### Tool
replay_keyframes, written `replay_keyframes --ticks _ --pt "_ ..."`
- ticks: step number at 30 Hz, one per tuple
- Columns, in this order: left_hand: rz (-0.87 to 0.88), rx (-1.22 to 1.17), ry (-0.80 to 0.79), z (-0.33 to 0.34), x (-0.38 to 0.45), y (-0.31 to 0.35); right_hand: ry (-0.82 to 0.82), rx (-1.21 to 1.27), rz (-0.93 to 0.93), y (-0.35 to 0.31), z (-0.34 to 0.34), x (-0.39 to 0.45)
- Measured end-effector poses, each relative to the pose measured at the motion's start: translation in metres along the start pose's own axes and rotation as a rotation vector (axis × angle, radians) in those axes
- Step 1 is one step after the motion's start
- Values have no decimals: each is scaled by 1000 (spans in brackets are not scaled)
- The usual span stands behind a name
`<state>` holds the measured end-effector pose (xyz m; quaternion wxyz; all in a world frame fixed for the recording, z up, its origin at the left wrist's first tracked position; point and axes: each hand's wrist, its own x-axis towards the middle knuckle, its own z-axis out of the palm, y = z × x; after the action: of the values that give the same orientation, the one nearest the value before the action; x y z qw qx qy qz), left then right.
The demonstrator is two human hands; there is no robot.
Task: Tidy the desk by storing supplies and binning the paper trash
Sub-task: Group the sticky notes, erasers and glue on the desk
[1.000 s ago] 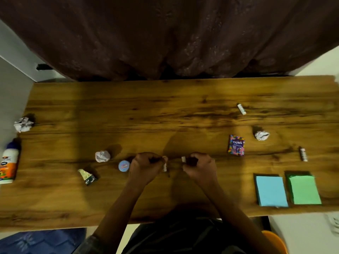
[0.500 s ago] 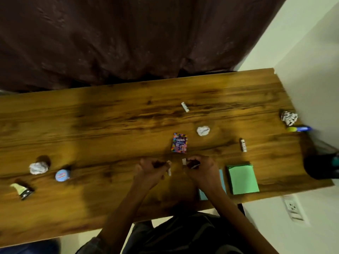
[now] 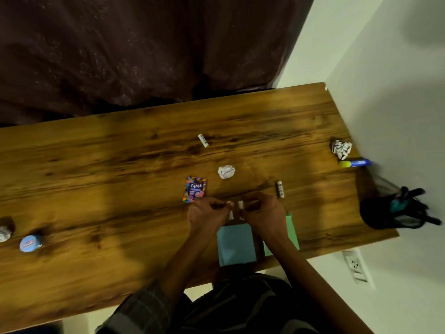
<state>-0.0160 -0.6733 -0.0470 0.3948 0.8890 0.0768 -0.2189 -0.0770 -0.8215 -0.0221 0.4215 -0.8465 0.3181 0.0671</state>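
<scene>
We see the brown wooden desk (image 3: 120, 189), then the pale blue sticky-note pad (image 3: 236, 244) just under both wrists. The left hand (image 3: 207, 213) and right hand (image 3: 262, 210) each pinch, with curled fingers, a small white stick (image 3: 240, 205); whether these are two pieces, we cannot tell. A crumpled white paper ball (image 3: 226, 171) lies beyond the fingertips.

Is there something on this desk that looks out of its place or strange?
Yes. Two crumpled paper balls lie loose on the desk, and a glue stick lies beside the pen holder, not inside it.
</scene>
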Motion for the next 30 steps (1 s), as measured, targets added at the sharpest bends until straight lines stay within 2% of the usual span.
replay_keyframes --ticks 8,15,23,30 --pt "-43 25 19 18 3 10 -27 2 -2 11 1 16" --pt "-14 34 31 21 3 6 -45 -8 -2 20 5 21" --pt "-14 -52 -24 21 1 -1 -56 -57 -24 33 7 28" --pt "-19 -25 -20 12 -5 4 -60 -27 -73 32 -4 25"
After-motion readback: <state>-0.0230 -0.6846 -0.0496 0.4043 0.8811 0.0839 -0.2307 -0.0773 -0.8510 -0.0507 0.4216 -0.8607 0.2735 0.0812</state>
